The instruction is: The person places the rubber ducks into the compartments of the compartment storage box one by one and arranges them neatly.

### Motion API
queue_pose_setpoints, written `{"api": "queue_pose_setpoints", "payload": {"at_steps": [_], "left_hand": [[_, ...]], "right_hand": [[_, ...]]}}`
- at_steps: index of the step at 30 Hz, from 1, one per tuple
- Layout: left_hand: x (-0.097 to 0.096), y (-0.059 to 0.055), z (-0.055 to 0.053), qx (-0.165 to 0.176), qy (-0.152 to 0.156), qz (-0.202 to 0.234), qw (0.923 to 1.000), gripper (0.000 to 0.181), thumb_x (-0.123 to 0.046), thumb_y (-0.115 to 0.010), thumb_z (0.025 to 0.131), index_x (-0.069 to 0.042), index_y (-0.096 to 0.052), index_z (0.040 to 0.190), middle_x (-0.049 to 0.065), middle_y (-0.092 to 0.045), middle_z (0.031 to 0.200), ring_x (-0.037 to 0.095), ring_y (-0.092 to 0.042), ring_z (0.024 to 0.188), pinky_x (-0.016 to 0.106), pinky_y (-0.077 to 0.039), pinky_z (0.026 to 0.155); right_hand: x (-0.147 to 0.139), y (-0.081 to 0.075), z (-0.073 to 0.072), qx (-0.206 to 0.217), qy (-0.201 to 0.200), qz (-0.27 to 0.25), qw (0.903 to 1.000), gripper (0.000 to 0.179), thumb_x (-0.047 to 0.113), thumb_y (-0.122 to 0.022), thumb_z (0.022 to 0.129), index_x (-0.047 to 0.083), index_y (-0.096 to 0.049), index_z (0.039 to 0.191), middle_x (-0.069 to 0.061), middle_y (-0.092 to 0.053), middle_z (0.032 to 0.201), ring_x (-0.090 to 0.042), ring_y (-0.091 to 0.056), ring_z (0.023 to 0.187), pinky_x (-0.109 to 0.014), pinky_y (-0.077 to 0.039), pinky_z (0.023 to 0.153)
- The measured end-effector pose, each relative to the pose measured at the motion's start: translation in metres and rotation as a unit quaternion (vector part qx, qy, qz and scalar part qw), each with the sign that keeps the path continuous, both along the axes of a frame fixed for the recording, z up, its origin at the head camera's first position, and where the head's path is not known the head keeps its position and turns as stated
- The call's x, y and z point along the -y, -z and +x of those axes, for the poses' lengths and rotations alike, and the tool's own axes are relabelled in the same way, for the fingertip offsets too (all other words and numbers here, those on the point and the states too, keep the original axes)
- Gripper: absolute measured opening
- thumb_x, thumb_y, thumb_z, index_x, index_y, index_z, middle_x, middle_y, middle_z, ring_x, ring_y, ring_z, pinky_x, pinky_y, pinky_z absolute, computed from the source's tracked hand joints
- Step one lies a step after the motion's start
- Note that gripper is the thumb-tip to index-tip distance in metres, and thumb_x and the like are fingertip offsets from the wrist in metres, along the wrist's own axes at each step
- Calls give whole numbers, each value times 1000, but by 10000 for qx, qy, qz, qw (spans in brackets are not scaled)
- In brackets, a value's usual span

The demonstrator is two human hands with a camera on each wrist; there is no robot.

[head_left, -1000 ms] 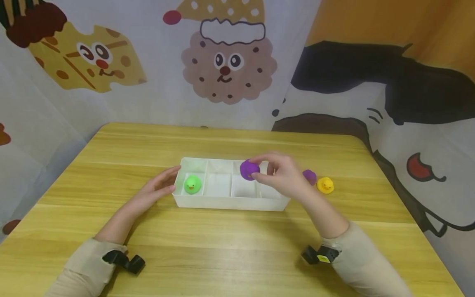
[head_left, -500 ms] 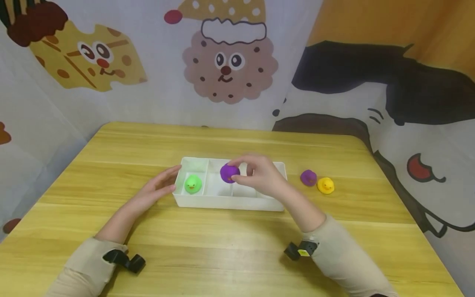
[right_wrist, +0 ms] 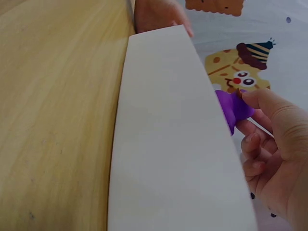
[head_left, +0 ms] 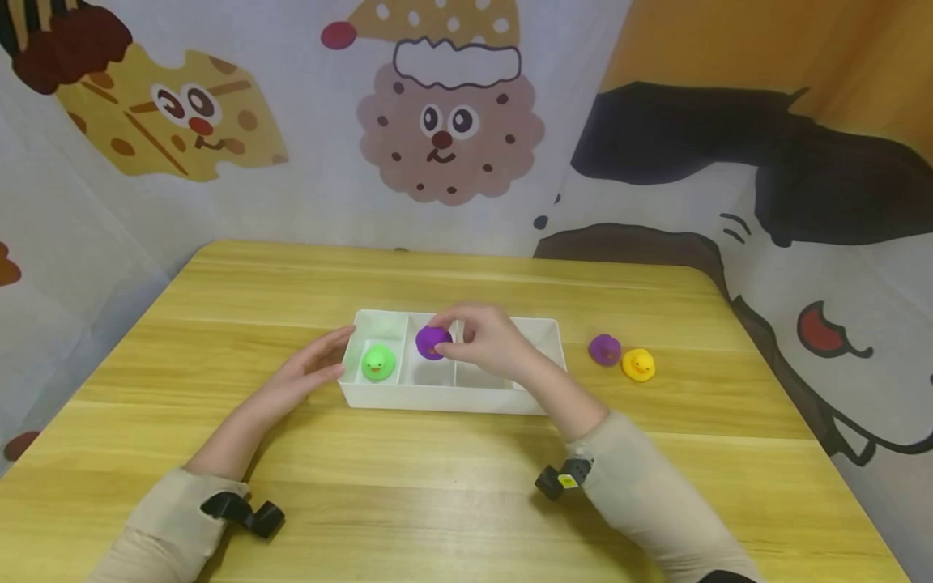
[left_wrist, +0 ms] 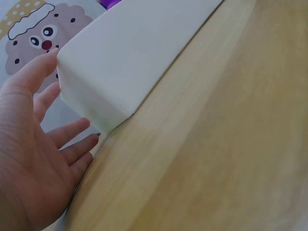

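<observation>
A white divided box [head_left: 445, 397] stands on the table, its compartments in a row. In its leftmost compartment sits a green rubber duck [head_left: 378, 362]. My right hand [head_left: 487, 343] pinches a purple rubber duck [head_left: 433, 342] between thumb and fingers, over the second compartment from the left. In the right wrist view the box's front wall partly hides that purple duck [right_wrist: 234, 109]. My left hand [head_left: 309, 366] rests at the box's left end, fingers fairly straight; in the left wrist view its thumb and fingertips are right at the end wall.
To the right of the box, a second purple duck [head_left: 605, 350] and a yellow duck [head_left: 639, 365] stand side by side on the wooden table [head_left: 437, 502]. Behind the table hangs a cloth [head_left: 291, 202] with cartoon prints.
My right hand has carried the purple duck leftward along the box, from above the third compartment to above the second. The left hand has stayed at the box's end.
</observation>
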State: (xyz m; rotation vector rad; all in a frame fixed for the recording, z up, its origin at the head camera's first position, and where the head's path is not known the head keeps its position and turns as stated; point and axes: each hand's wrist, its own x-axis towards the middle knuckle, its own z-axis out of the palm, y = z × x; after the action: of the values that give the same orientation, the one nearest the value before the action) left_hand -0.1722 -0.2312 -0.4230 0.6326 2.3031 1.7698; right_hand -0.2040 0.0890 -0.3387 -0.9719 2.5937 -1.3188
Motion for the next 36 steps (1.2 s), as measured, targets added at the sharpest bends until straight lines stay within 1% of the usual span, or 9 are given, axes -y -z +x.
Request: {"api": "queue_pose_setpoints", "payload": {"at_steps": [5,9,12,15,19,23,28,31,36], "left_hand": [[0,0,1,-29,0,-10,10000,57,-12,-50,100,-13,-28,152,18,-31,151,37,-32,134,59,-25,103],[-1,0,1,-36,1,-26,10000,57,-13,-50,100,-13,-28,152,19,-31,151,38,-32,134,58,-26,103],[-1,0,1,-49,15,-52,10000,57,-12,-50,100,-13,-27,152,18,-31,151,37,-33,133,54,-29,103],[-1,-1,1,-48,7,-89,9999,57,-12,-50,100,-13,-27,152,17,-31,151,35,-33,133,49,-31,102],[-1,-1,1,-46,15,-50,10000,57,-12,-49,100,-12,-27,152,18,-30,151,37,-32,134,54,-29,103],[-1,-1,1,-41,24,-6,10000,56,-12,-49,100,-12,-27,152,19,-30,151,39,-31,134,60,-26,102],[0,0,0,-37,13,-50,10000,56,-13,-49,100,-13,-27,152,17,-31,151,36,-32,134,55,-28,102],[0,0,-1,-44,28,-56,10000,56,-13,-49,100,-13,-27,152,16,-31,151,35,-32,134,54,-28,103],[0,1,0,-60,48,-3,10000,56,-12,-49,100,-12,-27,152,17,-30,152,37,-31,134,59,-25,103]], "right_hand": [[4,8,-7,202,-76,51,9998,25,12,-76,83,13,-71,107,6,-65,94,-21,-51,61,-27,-44,52],[7,14,-10,300,-122,99,9994,24,13,-76,83,13,-71,107,6,-65,93,-20,-52,62,-28,-44,53],[8,17,-12,360,-127,155,9992,24,13,-76,83,14,-71,106,7,-65,92,-19,-54,63,-28,-46,55],[8,19,-13,421,-137,186,9988,25,12,-76,82,13,-71,106,6,-65,93,-18,-56,71,-29,-48,62],[9,23,-15,549,-105,260,9981,24,12,-76,82,13,-72,105,7,-66,93,-18,-58,81,-30,-49,69],[9,26,-17,639,-99,403,9971,23,13,-75,83,16,-72,105,8,-65,94,-17,-57,82,-31,-49,71],[11,27,-19,657,-106,628,9958,23,15,-76,83,17,-72,105,10,-66,93,-15,-57,77,-31,-49,70],[12,27,-19,710,-91,758,9946,23,16,-76,83,17,-72,106,10,-66,94,-14,-58,78,-30,-49,70],[14,28,-21,798,-99,922,9925,26,16,-77,82,16,-72,107,11,-67,98,-10,-59,89,-30,-48,78]]}}
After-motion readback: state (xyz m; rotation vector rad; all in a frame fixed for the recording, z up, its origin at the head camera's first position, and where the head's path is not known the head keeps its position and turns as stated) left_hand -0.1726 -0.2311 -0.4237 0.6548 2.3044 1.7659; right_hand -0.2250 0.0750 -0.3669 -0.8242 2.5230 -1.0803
